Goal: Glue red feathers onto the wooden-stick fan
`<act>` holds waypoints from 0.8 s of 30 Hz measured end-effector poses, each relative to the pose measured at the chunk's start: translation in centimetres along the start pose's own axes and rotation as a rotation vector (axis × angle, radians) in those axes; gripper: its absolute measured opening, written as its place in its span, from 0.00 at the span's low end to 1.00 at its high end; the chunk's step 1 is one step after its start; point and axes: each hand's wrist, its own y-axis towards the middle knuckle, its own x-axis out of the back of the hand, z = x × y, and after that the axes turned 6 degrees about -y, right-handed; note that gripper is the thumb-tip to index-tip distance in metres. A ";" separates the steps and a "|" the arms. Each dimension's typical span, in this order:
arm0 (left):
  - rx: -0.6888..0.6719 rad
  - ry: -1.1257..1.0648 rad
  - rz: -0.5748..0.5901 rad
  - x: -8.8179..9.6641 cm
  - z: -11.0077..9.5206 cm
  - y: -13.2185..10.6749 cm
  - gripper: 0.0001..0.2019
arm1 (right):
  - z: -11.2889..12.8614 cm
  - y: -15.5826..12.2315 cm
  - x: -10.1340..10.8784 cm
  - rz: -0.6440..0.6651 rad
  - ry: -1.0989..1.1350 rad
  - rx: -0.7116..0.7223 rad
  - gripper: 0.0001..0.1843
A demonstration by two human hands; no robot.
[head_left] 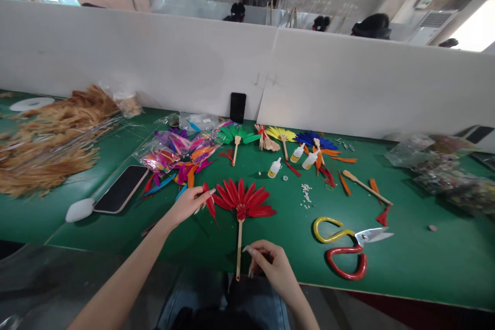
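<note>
Head view. Across the upper frame, a white partition [135, 51] hides all but the dark tops of heads [372, 27] beyond it. Near the right edge, the contents of clear bags [444, 170] are too blurred to identify; a dark flat object [485, 160] is cut off there. The forearms [131, 273] run out at the bottom. The right hand [270, 263], lower centre, curls with some fingers hidden; whether it pinches anything or touches the handle just beside it cannot be told. The red feather fan [244, 201] lies at lower centre on the green table [413, 263]: pointed feathers spread in a half-round from a red centre of indistinct detail, above a slim, pale handle [239, 247]. Left of it, the left hand [191, 202] has thumb and fingers closed on a loose red feather [210, 206], partly covered by the grip, its thin end pointing downward.
</note>
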 end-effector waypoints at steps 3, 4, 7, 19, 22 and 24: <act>-0.001 0.003 0.010 0.0 -0.1 0.1 0.24 | -0.1 0.0 -0.1 -0.015 -0.016 -0.005 0.22; 0.000 -0.003 0.013 0.0 -0.2 0.1 0.24 | -0.1 0.0 -0.1 -0.011 -0.014 -0.005 0.22; 0.006 -0.024 0.022 -0.1 -0.4 0.1 0.23 | -0.2 0.1 0.0 0.002 0.001 0.000 0.24; -0.006 -0.032 0.021 -0.1 -0.4 0.1 0.23 | -0.2 0.1 0.1 -0.004 0.005 0.000 0.24; -0.003 -0.019 0.019 -0.2 -0.7 0.0 0.23 | -0.3 0.2 0.1 -0.001 0.045 0.001 0.26; 0.000 -0.009 0.023 -0.2 -0.9 0.0 0.23 | -0.4 0.2 0.1 -0.001 0.055 0.015 0.27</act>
